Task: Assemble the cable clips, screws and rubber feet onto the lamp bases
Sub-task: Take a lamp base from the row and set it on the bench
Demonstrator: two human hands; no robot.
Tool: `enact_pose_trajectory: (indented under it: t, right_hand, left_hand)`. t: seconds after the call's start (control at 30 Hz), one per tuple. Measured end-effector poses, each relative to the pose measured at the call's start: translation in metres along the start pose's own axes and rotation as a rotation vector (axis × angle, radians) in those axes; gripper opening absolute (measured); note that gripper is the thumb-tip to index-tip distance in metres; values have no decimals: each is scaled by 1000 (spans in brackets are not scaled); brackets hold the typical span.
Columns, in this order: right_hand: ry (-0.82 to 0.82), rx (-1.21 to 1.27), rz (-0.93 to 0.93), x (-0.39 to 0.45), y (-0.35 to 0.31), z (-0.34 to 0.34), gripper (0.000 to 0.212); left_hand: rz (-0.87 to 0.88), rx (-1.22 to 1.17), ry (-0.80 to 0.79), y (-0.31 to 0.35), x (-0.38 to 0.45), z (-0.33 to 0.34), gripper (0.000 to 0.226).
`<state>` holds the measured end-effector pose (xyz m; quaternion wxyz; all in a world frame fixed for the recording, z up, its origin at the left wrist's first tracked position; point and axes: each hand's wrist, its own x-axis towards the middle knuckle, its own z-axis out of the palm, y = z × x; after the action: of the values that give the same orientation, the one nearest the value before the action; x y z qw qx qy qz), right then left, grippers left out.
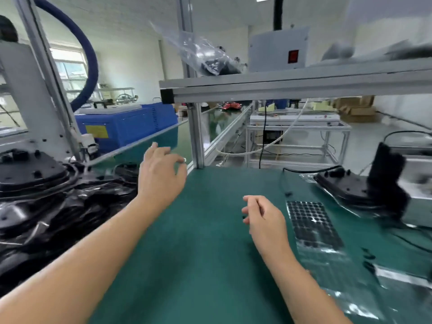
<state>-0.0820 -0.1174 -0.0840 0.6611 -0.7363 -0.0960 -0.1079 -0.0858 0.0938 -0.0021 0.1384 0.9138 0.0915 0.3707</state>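
Reaching between units, by the look of it: no base sits on the bare green mat [205, 230] at frame centre, so I judge the step in hand to be fetching the next lamp base. Unfinished bases in black bags [53, 206] are heaped at left and lower left, one bare base [30, 169] on top of the heap at mid left; another base with its upright arm [364, 185] lies on clear film at mid right, cable trailing. Rubber feet sheet [313, 223] lies flat right of centre, just beside the right hand; small black parts [368, 258], possibly clips, are scattered at lower right, too blurred to name for certain. Left hand [161, 174] hovers above the mat's far left edge near the heap, fingers loosely spread, holding nothing. Right hand [261, 218] hangs over the mat with fingers lightly curled; a small dark speck shows at the fingertips [245, 217], but whether it is pinched I cannot tell. Next move likely calls for the left hand to draw a base from the heap onto the open centre. Room: mat centre is free; aluminium post [196, 134] stands at the mat's far edge just beyond the left hand, and the shelf rail [292, 86] overhangs across the upper frame, limiting lift height.
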Motion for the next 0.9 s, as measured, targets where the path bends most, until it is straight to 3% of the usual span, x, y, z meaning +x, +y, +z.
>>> enact_pose_trajectory:
  t: [0.1, 0.23, 0.5, 0.63, 0.77, 0.9]
  right_hand:
    - [95, -20, 12, 3, 4, -47, 24]
    - [247, -37, 13, 10, 8, -98, 24]
    - [532, 25, -6, 16, 23, -138, 27]
    - [613, 14, -30, 21, 26, -147, 28]
    - [618, 13, -5, 25, 30, -148, 28]
    - [642, 50, -8, 27, 32, -150, 30]
  left_hand:
    - [16, -185, -213, 58, -8, 51, 21]
    - [-108, -443, -496, 135, -16, 107, 13]
    - [-648, -991, -955, 262, -22, 181, 24]
    - [-850, -1134, -972, 300, -20, 203, 38]
    - [-768, -848, -952, 316, -15, 218, 50]
    - [-759, -919, -1022, 328, -5, 228, 39]
